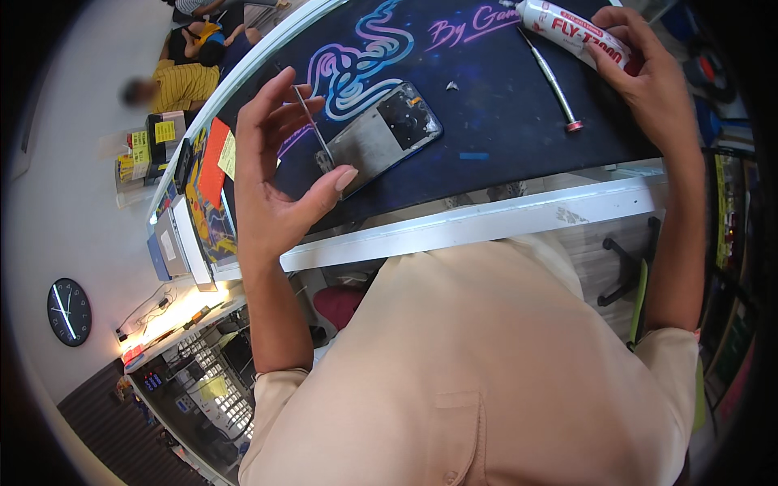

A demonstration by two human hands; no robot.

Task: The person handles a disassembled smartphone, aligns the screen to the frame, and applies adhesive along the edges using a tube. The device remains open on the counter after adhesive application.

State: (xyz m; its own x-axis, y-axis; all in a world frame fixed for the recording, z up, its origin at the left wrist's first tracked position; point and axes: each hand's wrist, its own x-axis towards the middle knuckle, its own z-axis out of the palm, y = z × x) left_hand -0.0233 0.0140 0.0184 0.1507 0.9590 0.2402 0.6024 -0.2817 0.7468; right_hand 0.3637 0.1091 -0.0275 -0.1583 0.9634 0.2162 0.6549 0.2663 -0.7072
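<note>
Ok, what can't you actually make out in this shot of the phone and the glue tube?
Head view only:
- Glue tube: its nozzle end runs to the top edge; its rear end is wrapped by the right hand.
- Opened phone: near end hidden behind the left hand; inner parts too small.
- Thin metal tool: its lower tip is lost against the phone.
- Near bench: blocked by the person's shirt.
</note>
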